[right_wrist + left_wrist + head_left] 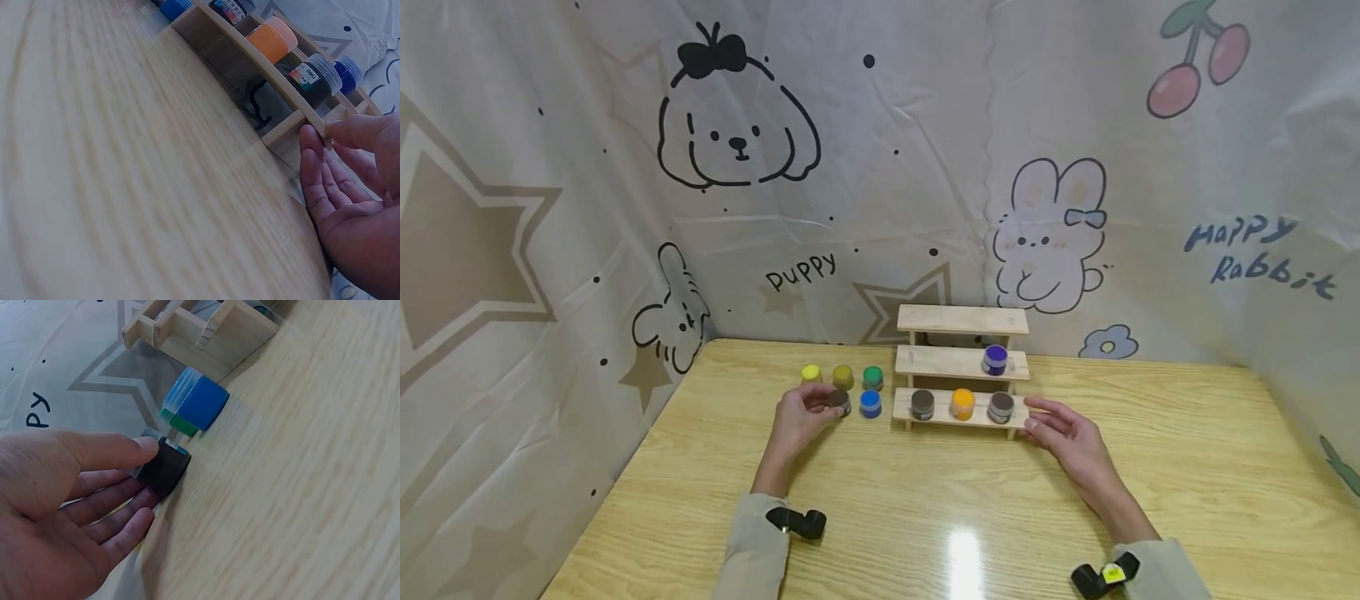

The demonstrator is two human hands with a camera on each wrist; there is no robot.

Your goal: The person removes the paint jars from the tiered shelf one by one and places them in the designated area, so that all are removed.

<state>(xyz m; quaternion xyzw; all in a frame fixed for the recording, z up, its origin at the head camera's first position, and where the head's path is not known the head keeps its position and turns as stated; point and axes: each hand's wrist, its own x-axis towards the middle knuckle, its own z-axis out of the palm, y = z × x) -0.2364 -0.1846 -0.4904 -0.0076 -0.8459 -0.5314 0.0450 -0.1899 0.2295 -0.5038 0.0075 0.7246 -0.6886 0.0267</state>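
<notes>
My left hand [799, 421] pinches a black paint jar [164, 467] between thumb and fingers, low over the table or on it; I cannot tell which. Beside it stands a blue paint jar [870, 404], with a green one [873, 377] behind. At the right end of a three-step wooden rack [961, 361], my right hand [350, 178] grips the lowest step's edge between thumb and fingers. That step bears two dark paint jars [922, 404] and an orange one [962, 403] between them. A violet-blue jar [995, 359] sits on the middle step's right side.
A yellow jar [811, 373] and an olive jar [842, 377] stand behind my left hand. The wood-grain table [880, 508] reaches back to a printed curtain [880, 167], which hangs close behind the rack.
</notes>
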